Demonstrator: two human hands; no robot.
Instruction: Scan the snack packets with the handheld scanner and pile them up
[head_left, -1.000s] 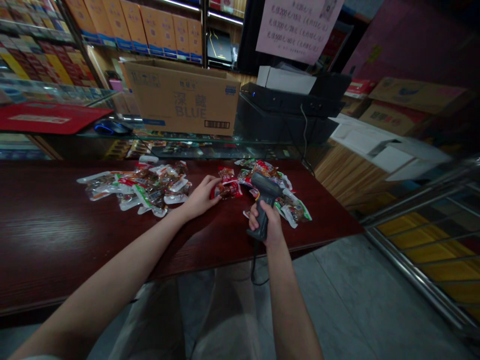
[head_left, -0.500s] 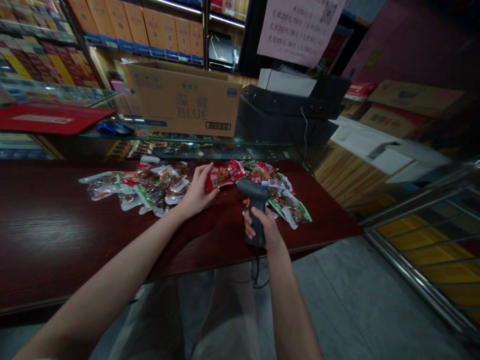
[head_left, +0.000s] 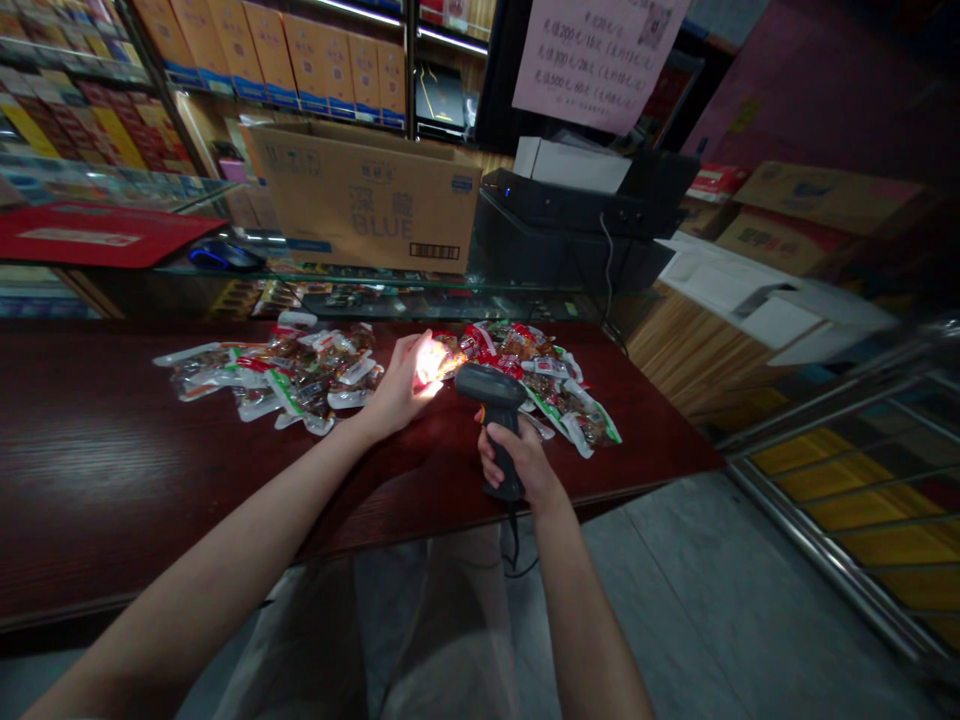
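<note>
My right hand [head_left: 512,455] is wrapped around the grip of a dark grey barcode scanner [head_left: 491,385], whose head points left. Bright light from it falls on a red snack packet [head_left: 448,352] that my left hand [head_left: 401,390] grips by its left end. The glare washes out part of the packet and my fingertips. Left of my left hand lies a pile of clear-and-white snack packets [head_left: 289,375] with red and green print. Another group of such packets [head_left: 551,370] lies behind and to the right of the scanner.
The packets lie on a dark red wooden table [head_left: 150,480]. Behind it are a glass counter, a cardboard box [head_left: 367,205], a computer mouse [head_left: 223,256] and a red mat [head_left: 105,236]. A black printer-like device [head_left: 585,200] stands right of the box. A metal rack [head_left: 847,560] is at right.
The scanner has moved slightly left, closer to the red packet, and its light has come on. My left hand has tilted the packet a little and still holds it.
</note>
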